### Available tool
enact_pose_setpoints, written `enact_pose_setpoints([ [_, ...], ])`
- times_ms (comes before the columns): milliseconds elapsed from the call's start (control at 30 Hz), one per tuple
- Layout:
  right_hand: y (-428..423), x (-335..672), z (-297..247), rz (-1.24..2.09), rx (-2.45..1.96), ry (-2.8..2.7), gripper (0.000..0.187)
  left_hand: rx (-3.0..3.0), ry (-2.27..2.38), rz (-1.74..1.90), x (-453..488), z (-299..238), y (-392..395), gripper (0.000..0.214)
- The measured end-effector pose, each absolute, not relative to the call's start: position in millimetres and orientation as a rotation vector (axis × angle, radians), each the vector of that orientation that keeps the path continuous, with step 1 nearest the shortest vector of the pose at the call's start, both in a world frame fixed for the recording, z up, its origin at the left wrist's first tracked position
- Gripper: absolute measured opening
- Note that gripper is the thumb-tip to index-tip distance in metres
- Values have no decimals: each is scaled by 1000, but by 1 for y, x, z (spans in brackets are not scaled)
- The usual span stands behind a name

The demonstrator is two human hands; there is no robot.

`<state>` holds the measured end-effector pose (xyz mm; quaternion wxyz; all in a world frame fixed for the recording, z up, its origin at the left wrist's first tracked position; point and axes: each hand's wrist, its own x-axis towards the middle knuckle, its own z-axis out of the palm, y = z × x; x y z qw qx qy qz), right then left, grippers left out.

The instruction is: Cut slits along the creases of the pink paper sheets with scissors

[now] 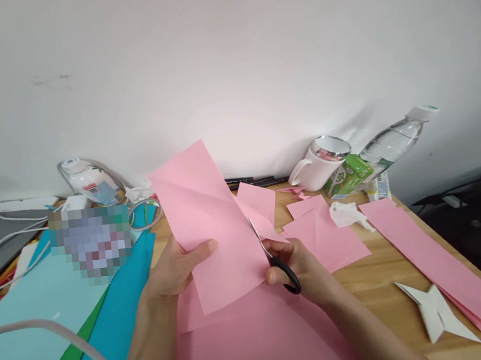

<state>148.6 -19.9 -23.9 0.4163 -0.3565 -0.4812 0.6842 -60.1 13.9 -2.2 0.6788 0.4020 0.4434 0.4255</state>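
Observation:
My left hand [183, 266] grips a creased sheet of pink paper [210, 223] by its left side, the thumb lying on the front face. The sheet is raised and tilted above the desk. My right hand [295, 271] is closed around black-handled scissors [285, 272], whose blades point up and away along the sheet's right edge. Whether the blades are touching the paper is hard to tell. More pink paper [257, 338] lies beneath both hands. Beyond my right hand, several cut pink pieces [326, 234] are spread on the wooden desk [355, 294].
A white folded-paper star [437, 311] and long pink strips [438, 262] lie at right. Behind stand a mug [319, 163], a green carton [349, 175] and a tilted water bottle [397, 138]. Blue paper [122, 324], cables and a white bottle [92, 181] occupy the left.

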Motion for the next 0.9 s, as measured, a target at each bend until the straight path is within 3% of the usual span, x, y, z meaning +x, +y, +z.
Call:
enact_pose_setpoints([
  [900,-20,150,-29,1697,-968,-1245,40,910,992,971,-61,-4,15,41],
])
